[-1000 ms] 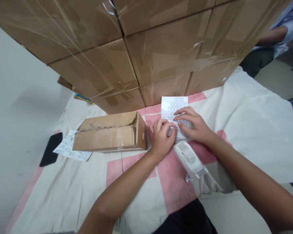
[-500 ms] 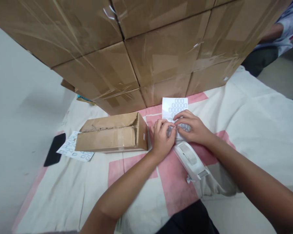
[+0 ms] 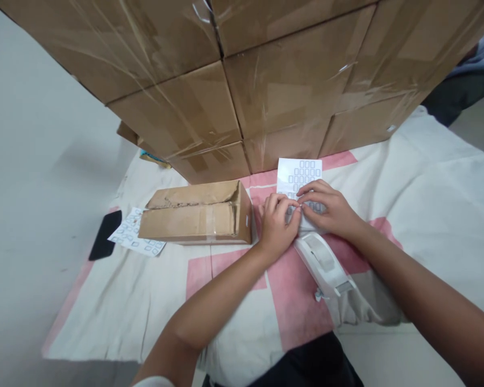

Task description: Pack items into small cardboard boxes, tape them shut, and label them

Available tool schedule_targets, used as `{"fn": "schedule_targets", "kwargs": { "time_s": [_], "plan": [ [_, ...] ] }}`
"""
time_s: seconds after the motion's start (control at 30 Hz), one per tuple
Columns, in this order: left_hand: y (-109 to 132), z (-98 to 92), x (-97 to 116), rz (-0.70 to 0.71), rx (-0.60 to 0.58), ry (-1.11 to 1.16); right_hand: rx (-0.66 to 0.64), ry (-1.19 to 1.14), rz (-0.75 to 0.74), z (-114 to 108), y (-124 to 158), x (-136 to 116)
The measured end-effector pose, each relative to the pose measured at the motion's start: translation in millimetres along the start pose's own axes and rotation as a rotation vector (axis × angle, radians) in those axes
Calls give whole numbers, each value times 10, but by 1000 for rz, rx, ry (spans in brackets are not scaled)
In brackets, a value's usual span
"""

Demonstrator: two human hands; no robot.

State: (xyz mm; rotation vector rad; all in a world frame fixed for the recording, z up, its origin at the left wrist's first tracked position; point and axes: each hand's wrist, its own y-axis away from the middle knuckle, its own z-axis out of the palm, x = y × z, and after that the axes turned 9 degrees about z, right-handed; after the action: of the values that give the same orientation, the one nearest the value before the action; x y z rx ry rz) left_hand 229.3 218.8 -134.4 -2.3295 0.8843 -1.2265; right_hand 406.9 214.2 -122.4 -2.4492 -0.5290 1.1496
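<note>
A white sheet of blue-outlined labels (image 3: pixel 288 174) lies on the cloth in front of the stacked boxes. Over its lower part my left hand (image 3: pixel 277 221) and my right hand (image 3: pixel 329 210) meet, thumbs and forefingers pinched together at the tips. What sits between the fingertips is too small to make out. Just below the hands is a white tape dispenser (image 3: pixel 325 263). A closed brown carton (image 3: pixel 197 217) lies left of my left hand, a strip of clear tape across it.
Stacked, taped cartons (image 3: pixel 282 91) rise behind the hands. Another label sheet (image 3: pixel 139 236) lies partly under the carton, beside a black flat object (image 3: pixel 106 235). A wall (image 3: pixel 28 177) stands at the left. Part of a person (image 3: pixel 463 91) shows at the upper right.
The whole view has shifted, so things appear slightly further right. Both hands remain pinched together over the sheet, with little visible movement.
</note>
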Motion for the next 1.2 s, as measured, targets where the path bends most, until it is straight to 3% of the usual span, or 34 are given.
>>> {"fn": "schedule_targets", "kwargs": {
  "time_s": [1.2],
  "plan": [
    [-5,11,-13,-3,-17,-2,-9,29,-14,25,-2,41]
  ]
}}
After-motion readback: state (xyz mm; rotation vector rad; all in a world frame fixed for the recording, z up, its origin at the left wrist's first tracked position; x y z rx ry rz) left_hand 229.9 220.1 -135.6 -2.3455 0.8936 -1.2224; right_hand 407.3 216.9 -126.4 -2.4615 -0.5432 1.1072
